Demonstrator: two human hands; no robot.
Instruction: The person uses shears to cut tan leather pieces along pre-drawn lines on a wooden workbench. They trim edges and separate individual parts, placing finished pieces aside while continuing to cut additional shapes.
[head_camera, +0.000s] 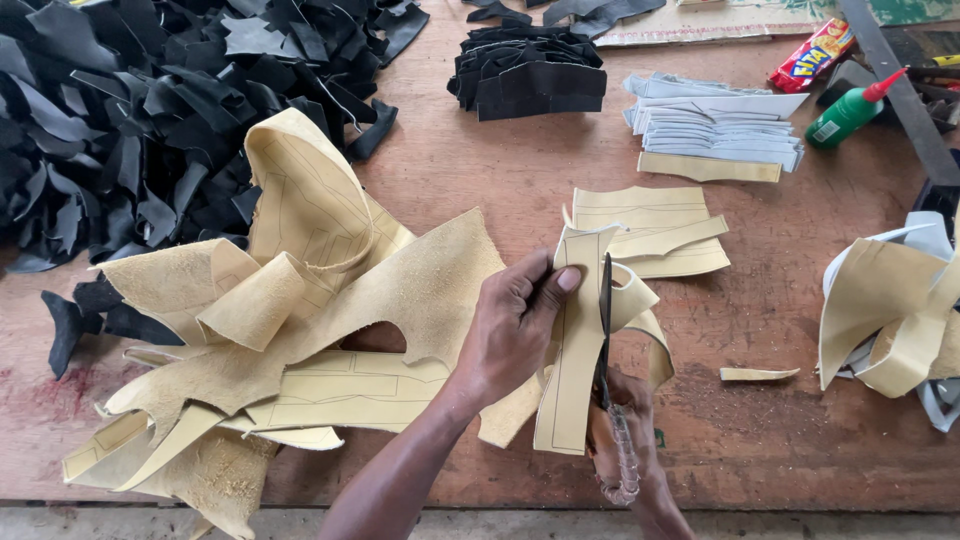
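Observation:
My left hand (515, 325) pinches a long strip of tan leather (570, 370) near its top, thumb pressed on the front. My right hand (625, 440), partly hidden under the strip, grips dark scissors (606, 320) with clear handles. The blades point away from me and run along a drawn line on the strip. A large tan leather sheet (300, 300), marked with pattern outlines and full of cut-outs, sprawls to the left of my hands.
A big heap of black leather scraps (120, 120) fills the far left. A stack of black cut pieces (530, 80) and a stack of pale grey pieces (715, 125) sit at the back. A green glue bottle (850, 112), tan cut pieces (650, 230) and curled tan offcuts (890, 310) lie to the right.

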